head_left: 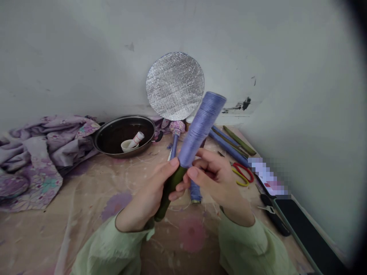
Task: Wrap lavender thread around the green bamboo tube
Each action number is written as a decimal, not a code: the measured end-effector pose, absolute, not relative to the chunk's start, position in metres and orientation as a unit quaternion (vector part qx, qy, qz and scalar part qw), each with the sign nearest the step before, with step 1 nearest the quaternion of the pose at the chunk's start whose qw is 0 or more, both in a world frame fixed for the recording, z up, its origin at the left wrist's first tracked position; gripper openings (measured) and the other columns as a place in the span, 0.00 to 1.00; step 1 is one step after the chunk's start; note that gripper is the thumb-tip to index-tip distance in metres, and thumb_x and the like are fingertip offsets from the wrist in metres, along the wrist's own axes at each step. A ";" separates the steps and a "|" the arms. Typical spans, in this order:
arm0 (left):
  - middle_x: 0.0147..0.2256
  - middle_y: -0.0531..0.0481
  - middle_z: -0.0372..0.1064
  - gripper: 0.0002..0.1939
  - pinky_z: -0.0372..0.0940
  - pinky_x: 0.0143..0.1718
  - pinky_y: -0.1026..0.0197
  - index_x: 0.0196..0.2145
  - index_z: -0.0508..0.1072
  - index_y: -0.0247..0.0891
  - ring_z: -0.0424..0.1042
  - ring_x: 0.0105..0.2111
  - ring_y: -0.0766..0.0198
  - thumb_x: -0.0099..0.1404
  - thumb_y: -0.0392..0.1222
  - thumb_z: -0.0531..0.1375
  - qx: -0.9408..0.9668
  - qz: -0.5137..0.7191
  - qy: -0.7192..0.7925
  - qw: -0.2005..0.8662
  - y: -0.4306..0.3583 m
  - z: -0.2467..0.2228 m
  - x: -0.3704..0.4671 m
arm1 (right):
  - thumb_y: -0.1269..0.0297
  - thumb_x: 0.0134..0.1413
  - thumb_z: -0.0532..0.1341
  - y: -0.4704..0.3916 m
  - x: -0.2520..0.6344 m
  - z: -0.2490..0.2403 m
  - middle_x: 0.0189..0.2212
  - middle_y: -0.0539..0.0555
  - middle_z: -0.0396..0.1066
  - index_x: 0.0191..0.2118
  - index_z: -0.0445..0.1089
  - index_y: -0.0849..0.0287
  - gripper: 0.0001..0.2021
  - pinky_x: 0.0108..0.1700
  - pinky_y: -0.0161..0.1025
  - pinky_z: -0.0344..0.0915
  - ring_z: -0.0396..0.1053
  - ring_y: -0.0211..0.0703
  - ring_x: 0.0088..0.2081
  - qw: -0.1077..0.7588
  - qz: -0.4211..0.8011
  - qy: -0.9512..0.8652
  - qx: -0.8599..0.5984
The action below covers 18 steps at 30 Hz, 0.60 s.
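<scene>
Left hand (156, 193): curled closed around the green end of the stick (196, 133), purple winding upward, tilted above the table (137, 214). Right hand (219, 181): fingers part-curled, thumb and fingertips at the winding's lower edge, grip unclear.

Tilted green stick wrapped in purple thread (200, 128)
</scene>
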<state>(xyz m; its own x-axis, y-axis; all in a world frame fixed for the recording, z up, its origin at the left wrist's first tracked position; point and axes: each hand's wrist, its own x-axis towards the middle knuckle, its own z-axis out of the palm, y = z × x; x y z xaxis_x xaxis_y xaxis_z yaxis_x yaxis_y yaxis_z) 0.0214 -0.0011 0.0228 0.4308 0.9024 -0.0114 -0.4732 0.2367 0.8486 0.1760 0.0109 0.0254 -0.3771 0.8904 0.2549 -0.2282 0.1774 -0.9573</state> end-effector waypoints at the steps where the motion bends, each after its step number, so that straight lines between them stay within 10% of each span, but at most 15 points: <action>1: 0.20 0.57 0.56 0.23 0.42 0.15 0.70 0.26 0.69 0.35 0.49 0.17 0.75 0.65 0.58 0.62 0.397 0.459 0.255 0.753 -0.001 0.025 0.021 | 0.56 0.58 0.69 0.011 0.176 0.026 0.22 0.46 0.75 0.48 0.73 0.57 0.15 0.23 0.30 0.72 0.76 0.37 0.21 0.490 0.559 -0.604 -0.287; 18: 0.17 0.60 0.45 0.25 0.35 0.12 0.71 0.23 0.61 0.38 0.38 0.14 0.76 0.67 0.60 0.57 0.335 0.341 0.176 0.860 -0.005 0.031 0.010 | 0.52 0.60 0.67 0.006 0.169 0.024 0.17 0.46 0.69 0.33 0.70 0.55 0.13 0.19 0.32 0.63 0.66 0.36 0.17 0.521 0.536 -0.598 -0.290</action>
